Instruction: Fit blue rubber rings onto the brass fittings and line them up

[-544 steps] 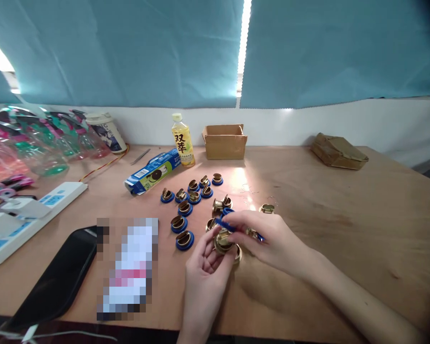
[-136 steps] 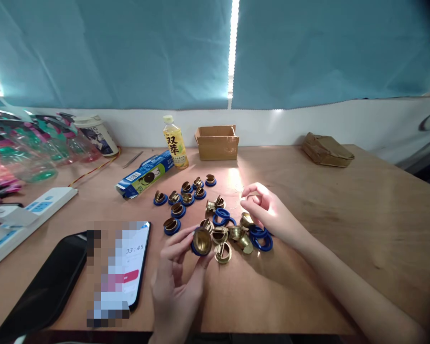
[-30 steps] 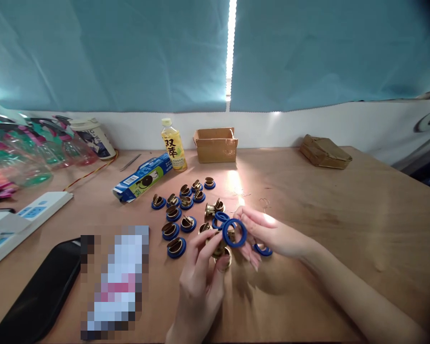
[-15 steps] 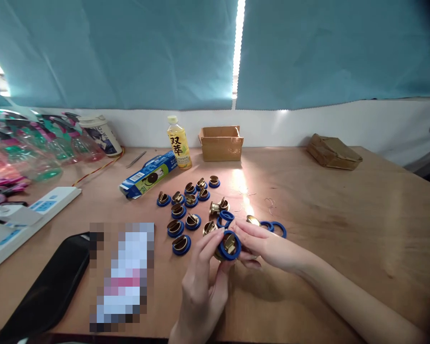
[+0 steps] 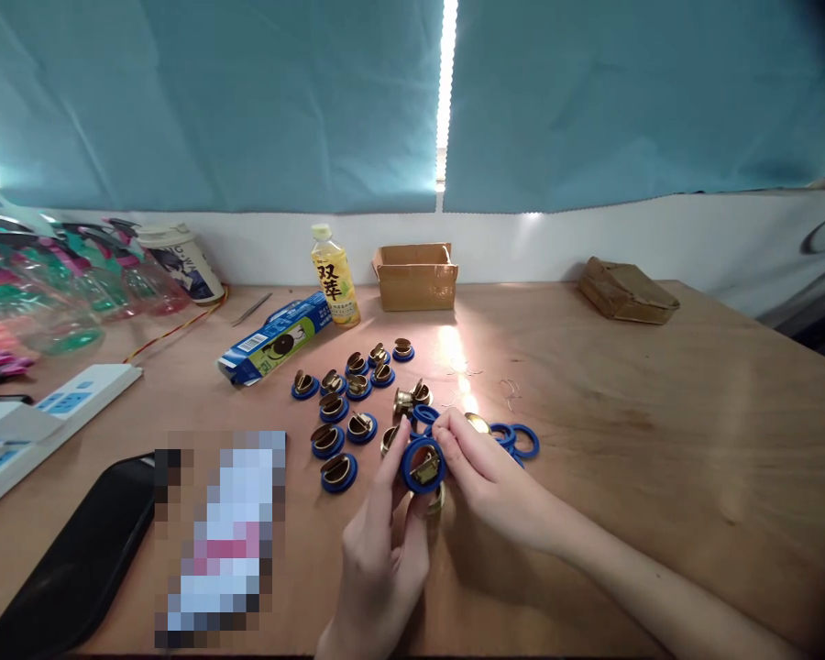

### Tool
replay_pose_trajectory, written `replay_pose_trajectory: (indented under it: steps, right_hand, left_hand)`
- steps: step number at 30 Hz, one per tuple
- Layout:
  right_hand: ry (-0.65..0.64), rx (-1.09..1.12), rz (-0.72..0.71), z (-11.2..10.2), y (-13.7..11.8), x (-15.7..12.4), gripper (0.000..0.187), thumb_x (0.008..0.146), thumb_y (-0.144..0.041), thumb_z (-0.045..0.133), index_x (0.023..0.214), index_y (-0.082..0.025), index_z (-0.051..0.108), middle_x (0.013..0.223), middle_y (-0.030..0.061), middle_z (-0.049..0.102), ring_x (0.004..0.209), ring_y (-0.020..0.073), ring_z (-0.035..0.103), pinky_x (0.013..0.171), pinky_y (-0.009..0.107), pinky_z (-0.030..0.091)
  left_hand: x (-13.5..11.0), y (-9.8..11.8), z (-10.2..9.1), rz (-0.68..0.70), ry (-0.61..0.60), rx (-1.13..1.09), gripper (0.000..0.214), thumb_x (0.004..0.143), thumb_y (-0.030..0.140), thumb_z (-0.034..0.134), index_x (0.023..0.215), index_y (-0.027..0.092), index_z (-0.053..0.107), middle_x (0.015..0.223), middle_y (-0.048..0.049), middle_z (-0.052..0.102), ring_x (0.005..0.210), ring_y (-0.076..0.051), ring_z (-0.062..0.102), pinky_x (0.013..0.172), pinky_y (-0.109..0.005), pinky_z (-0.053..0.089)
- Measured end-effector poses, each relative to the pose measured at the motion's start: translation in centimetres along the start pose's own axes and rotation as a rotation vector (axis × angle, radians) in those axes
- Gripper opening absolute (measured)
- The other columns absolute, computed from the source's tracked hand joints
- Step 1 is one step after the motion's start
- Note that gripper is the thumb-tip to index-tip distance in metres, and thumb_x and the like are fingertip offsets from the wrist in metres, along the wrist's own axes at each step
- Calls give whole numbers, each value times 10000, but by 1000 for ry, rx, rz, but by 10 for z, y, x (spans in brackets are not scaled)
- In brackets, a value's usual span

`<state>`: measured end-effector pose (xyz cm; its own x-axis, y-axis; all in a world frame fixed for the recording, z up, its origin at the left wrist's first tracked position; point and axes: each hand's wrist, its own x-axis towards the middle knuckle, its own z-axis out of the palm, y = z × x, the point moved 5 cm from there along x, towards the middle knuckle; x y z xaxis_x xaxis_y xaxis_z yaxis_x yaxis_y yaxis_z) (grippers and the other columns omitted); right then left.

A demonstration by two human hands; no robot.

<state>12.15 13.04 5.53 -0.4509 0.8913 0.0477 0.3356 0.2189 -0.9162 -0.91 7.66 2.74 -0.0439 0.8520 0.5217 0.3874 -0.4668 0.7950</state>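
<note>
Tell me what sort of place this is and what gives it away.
Probably a workbench, perhaps in a small workshop: the brown wooden tabletop carries a cluster of round, brass-coloured metal fittings, loose blue plastic-looking rings and an open, rectangular brown cardboard box.

bottle (image 5: 335, 280): left of carton (image 5: 416, 284) | fittings (image 5: 358, 386): before both | power strip (image 5: 75, 408): left of fittings

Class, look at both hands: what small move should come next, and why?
Probably, the right hand should press the round blue ring evenly: that hand is at the ring's edge, the left hand holds the shiny brass fitting seen through the ring, and full seating is unclear.
</note>
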Motion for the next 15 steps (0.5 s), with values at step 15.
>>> replay_pose_trajectory:
  steps: [15]
  right_hand:
    - [34, -66, -70, 6, -1, -2, 236, 1064, -381, 276, 923, -235, 398, 675, -27, 489, 551, 139, 478, 524, 270, 307]
  left_hand:
    - [8, -1, -11, -214, 38, -362, 439, 994, 186, 495, 1415, 304, 530, 1408, -42, 614, 1295, -210, 563, 1003, -232, 538]
